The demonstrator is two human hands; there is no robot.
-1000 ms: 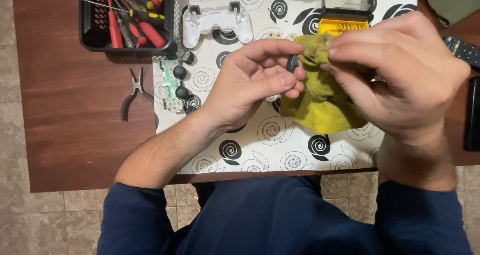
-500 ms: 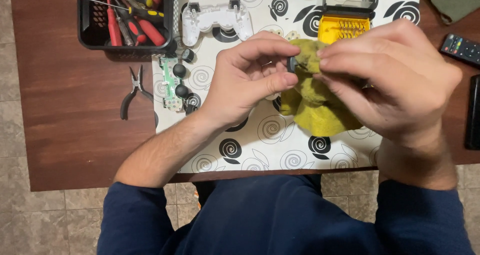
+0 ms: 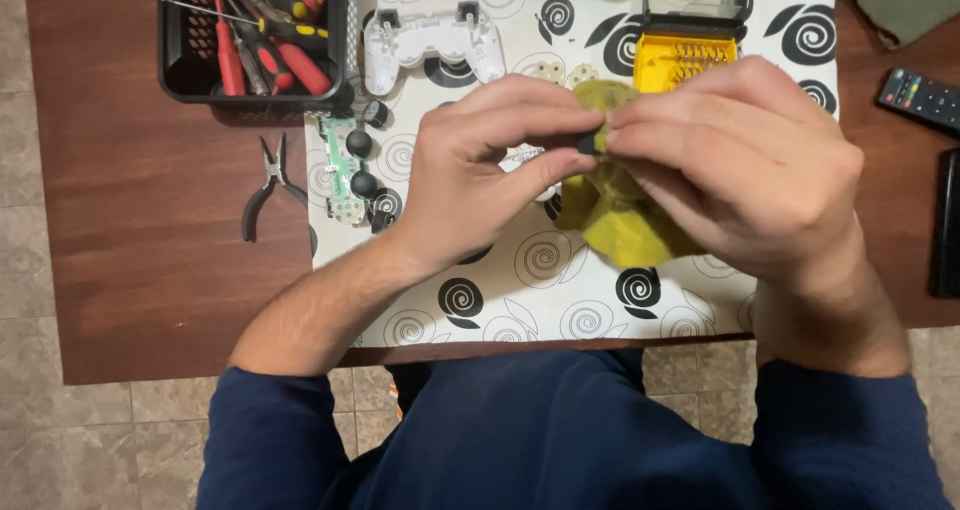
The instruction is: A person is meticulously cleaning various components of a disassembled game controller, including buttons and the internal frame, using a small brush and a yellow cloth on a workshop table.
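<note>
My left hand (image 3: 490, 165) pinches a small dark part (image 3: 586, 144) between thumb and fingers, held above the white mat with black swirls (image 3: 540, 300). My right hand (image 3: 740, 160) grips a yellow cloth (image 3: 620, 220) and presses a fold of it against that part. Most of the part is hidden by my fingers and the cloth. A white game controller shell (image 3: 430, 42) lies farther back on the mat. A green circuit board with two black thumbsticks (image 3: 350, 170) sits to the left of my left hand.
A black basket of red-handled screwdrivers and tools (image 3: 250, 35) stands at the back left. Pliers (image 3: 265, 185) lie on the brown wooden table (image 3: 150, 250). A yellow bit case (image 3: 685, 55) sits behind my hands. Two remote controls (image 3: 925, 100) lie at the right edge.
Both hands shifted slightly, and the cloth was bunched tighter around the small part. Nothing on the table moved.
</note>
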